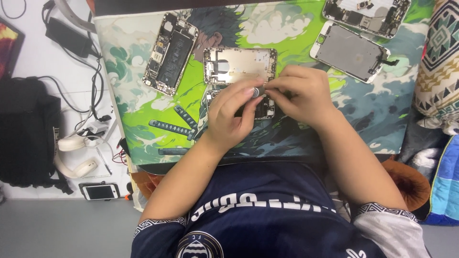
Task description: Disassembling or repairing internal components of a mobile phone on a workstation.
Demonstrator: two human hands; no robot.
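Left hand and right hand meet over the middle of the mat, fingertips drawn together; the left thumb and forefinger pinch a small grey cylindrical tool, its round end showing between the two hands; the right fingers close on the same spot, though what they grip beneath cannot be told; under the hands lies a small phone part, dark and mostly covered, touching or just below the fingers; just beyond the fingertips sits an empty silver phone housing, inside face up, long axis running left to right across the mat; to its left an opened phone with dark battery showing, long axis running away from the person and tilted slightly; far right a detached screen panel, back side up, lying aslant; another opened phone body at the far edge, cut off by the frame; all rest on a green illustrated mat; off the mat to the left, cream headphones, a small white phone, dark cables.
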